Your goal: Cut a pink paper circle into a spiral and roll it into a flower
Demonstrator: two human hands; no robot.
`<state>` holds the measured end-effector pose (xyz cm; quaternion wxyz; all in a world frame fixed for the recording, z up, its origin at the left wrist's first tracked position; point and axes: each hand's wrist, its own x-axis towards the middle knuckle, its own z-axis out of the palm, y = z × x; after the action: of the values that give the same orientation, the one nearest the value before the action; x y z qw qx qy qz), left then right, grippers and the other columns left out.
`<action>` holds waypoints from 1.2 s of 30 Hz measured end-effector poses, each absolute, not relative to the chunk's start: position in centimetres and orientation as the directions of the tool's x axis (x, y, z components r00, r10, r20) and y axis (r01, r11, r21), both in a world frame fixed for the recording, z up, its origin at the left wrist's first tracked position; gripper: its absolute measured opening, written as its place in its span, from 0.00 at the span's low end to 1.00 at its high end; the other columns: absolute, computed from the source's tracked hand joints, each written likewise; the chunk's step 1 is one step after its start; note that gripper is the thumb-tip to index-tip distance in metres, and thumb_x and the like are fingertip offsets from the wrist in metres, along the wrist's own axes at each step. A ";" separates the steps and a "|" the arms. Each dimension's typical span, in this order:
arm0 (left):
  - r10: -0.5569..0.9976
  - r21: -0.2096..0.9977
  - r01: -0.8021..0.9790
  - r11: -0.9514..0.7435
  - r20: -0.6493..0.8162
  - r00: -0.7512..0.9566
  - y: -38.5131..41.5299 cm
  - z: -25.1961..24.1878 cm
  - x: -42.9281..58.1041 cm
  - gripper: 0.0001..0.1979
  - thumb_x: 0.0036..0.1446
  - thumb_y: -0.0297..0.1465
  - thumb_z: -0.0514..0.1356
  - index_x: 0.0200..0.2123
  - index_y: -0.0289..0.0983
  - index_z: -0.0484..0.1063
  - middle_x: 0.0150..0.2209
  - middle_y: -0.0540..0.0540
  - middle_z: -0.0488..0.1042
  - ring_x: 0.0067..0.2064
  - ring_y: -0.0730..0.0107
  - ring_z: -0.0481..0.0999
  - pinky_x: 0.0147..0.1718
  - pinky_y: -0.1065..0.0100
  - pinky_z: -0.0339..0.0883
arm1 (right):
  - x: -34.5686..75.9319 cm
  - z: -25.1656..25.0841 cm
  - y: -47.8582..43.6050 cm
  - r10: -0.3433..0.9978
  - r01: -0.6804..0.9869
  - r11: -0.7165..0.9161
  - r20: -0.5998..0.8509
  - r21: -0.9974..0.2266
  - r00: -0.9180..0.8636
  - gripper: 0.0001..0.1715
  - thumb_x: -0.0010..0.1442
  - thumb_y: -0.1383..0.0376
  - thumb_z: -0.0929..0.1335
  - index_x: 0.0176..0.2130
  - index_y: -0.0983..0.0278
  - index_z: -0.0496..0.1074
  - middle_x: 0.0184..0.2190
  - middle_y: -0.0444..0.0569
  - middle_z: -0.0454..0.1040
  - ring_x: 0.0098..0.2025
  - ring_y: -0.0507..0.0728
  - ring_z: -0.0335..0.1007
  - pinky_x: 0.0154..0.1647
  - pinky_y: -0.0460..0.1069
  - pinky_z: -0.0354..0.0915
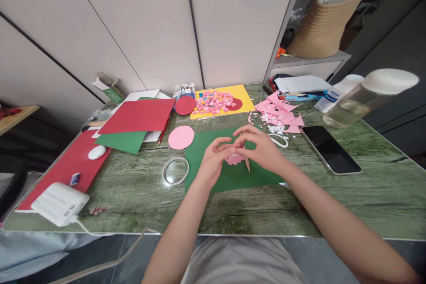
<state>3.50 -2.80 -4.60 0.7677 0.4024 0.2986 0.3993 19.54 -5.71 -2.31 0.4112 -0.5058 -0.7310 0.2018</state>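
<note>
Green wood-grain table point(133, 191): edges cut off. Dark green paper sheet point(229, 177) centre, partly under hands. Left hand point(213, 159) pinches small pink scalloped paper piece point(234, 158), mostly hidden, at sheet's 12 o'clock. Right hand point(262, 148) curled at piece's 2 o'clock; cannot tell grasp. Thin wooden stick point(247, 165) protrudes at its 7 o'clock.

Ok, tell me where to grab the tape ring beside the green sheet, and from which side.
Pinch its near wall from straight above: the tape ring lies flat on the table, hole facing up, so a finger should drop inside and the thumb close outside. The left hand is nearest, but both it and the right hand now pinch the pink paper piece.
</note>
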 end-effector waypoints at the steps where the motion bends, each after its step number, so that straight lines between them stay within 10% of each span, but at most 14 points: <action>1: 0.853 0.856 -0.372 0.359 -0.139 0.503 -2.8 -4.5 3.5 0.16 0.44 0.28 0.66 0.38 0.37 0.68 0.30 0.49 0.76 0.32 0.73 0.74 0.33 0.72 0.62 | 19.6 -2.3 -5.7 0.906 0.577 0.407 0.392 -0.709 -0.157 0.02 0.55 0.68 0.69 0.30 0.60 0.71 0.41 0.47 0.67 0.42 0.57 0.69 0.43 0.54 0.66; 36: 0.824 0.905 -0.282 0.317 -0.116 0.555 -3.2 -4.3 3.7 0.17 0.44 0.30 0.66 0.39 0.36 0.69 0.33 0.46 0.76 0.30 0.70 0.75 0.33 0.67 0.66 | 19.2 -2.9 -5.6 0.901 0.569 0.420 0.401 -0.707 -0.166 0.08 0.50 0.72 0.69 0.25 0.62 0.66 0.38 0.47 0.67 0.41 0.57 0.68 0.40 0.52 0.65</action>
<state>3.70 -3.19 -4.26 0.7550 0.4553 0.2976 0.3662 19.20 -5.58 -2.91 0.4097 -0.4991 -0.7363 0.2024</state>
